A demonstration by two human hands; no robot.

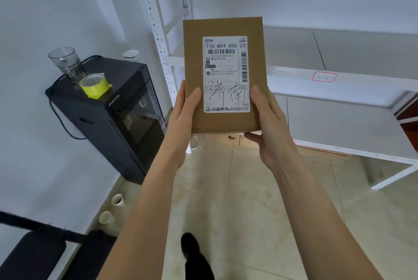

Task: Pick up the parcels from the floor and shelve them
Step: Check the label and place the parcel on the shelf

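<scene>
Holding a flat cardboard parcel [224, 76] upright in front of the head camera, the person has the left hand [181, 119] clasped on its lower left edge and the right hand [269, 125] on its lower right edge and bottom corner, thumbs pressed on the front face beside the shipping label [226, 73]; each grip is pinching the parcel, which is lifted clear of the floor [260, 200] and sits just in front of the white shelf [339, 85]. To do this step well, I judge the person should read the label, match it to the red-edged tag [324, 76] on the shelf rim, then tilt the parcel flat and slide it onto the bare board with both hands steady so it does not catch the upright post [158, 37]. Counted in this one view: one parcel, two hands, one label, one readable shelf tag, at least two shelf boards, one dark cabinet [108, 116] carrying one roll of yellow tape [95, 86] and one clear cup [66, 62], and two paper cups [113, 208] on the floor.
</scene>
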